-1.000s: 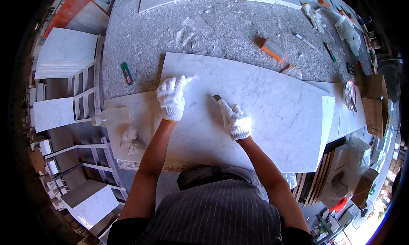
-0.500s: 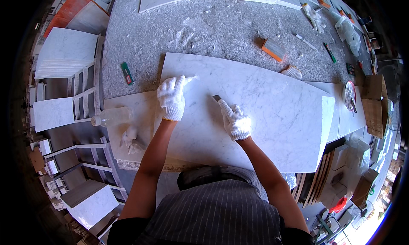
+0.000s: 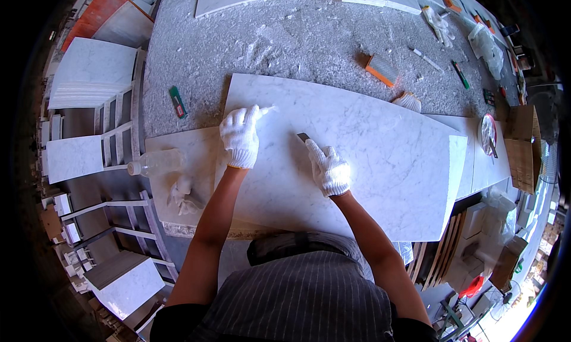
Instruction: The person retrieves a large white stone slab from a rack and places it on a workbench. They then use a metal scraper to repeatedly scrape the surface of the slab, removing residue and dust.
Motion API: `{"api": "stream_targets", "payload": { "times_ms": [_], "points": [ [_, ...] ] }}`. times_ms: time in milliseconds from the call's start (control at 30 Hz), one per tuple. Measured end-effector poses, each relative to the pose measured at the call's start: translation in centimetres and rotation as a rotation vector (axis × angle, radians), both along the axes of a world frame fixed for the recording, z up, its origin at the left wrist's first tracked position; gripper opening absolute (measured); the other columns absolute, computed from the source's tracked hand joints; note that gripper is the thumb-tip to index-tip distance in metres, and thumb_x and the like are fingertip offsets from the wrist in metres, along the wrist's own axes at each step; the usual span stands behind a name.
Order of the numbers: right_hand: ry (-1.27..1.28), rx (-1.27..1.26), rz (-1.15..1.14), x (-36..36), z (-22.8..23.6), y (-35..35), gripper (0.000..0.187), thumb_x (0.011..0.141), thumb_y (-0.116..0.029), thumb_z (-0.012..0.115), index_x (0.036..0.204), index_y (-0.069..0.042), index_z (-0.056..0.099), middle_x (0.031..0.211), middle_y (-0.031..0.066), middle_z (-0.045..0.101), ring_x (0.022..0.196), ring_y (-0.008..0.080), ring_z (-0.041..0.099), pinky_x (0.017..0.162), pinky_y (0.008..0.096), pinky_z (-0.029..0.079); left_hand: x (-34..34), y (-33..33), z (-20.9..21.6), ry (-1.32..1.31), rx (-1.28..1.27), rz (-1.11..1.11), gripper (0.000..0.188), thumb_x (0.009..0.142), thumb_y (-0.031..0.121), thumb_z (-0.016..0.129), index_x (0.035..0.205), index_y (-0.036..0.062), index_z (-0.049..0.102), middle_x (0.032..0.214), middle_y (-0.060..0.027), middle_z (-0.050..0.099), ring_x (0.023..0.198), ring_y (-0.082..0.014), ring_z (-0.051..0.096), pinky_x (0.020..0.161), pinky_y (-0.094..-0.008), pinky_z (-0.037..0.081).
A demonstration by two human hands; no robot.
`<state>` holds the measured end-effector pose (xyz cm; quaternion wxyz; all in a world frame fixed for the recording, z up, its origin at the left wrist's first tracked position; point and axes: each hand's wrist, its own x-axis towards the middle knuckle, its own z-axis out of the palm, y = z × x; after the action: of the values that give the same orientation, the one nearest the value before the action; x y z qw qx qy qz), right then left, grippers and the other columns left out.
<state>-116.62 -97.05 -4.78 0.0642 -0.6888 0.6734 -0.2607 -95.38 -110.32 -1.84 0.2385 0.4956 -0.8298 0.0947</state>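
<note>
A large white marble slab (image 3: 380,169) with grey veins lies on the work table in front of me. My right hand (image 3: 331,171), in a white knit glove, is closed around a small putty knife or scraper; only its dark flat blade (image 3: 303,136) shows past the fingers, just over the slab. Near the slab's left edge, my left hand (image 3: 240,137), gloved the same way, rests with fingers curled together. A small white bit or smear (image 3: 269,109) shows at its fingertips; whether the fingers pinch it is unclear.
A plastic bottle (image 3: 157,162) and a crumpled glove (image 3: 183,194) lie left of my arm. Beyond the slab, the dusty grey tabletop (image 3: 285,41) holds an orange-edged block (image 3: 381,71) and a green box (image 3: 177,102). At right sits a round dish (image 3: 488,134) with a tool.
</note>
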Motion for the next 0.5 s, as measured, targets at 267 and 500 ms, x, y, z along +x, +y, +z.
{"api": "stream_targets", "payload": {
  "times_ms": [267,500],
  "points": [
    [-0.017,-0.015,-0.013,0.1,0.8,-0.1,0.041,0.085,-0.018,0.065,0.126,-0.021,0.060,0.074,0.0091,0.057,0.052,0.0248,0.058,0.042,0.0367,0.047,0.9,1.4,-0.9,0.371,0.031,0.108,0.038,0.083,-0.001,0.065,0.119,0.0075,0.056,0.107,-0.0112,0.062,0.101,-0.0286,0.059,0.090,-0.0410,0.046],
    [0.001,0.008,-0.040,0.2,1.6,-0.2,0.039,0.082,-0.016,0.069,0.121,-0.018,0.063,0.075,0.0076,0.059,0.056,0.0252,0.059,0.044,0.0360,0.048,7.1,3.5,-3.6,0.864,0.140,0.436,0.046,0.085,0.007,0.067,0.127,0.0027,0.050,0.114,-0.0134,0.054,0.105,-0.0271,0.056,0.091,-0.0379,0.046]
  ]
}}
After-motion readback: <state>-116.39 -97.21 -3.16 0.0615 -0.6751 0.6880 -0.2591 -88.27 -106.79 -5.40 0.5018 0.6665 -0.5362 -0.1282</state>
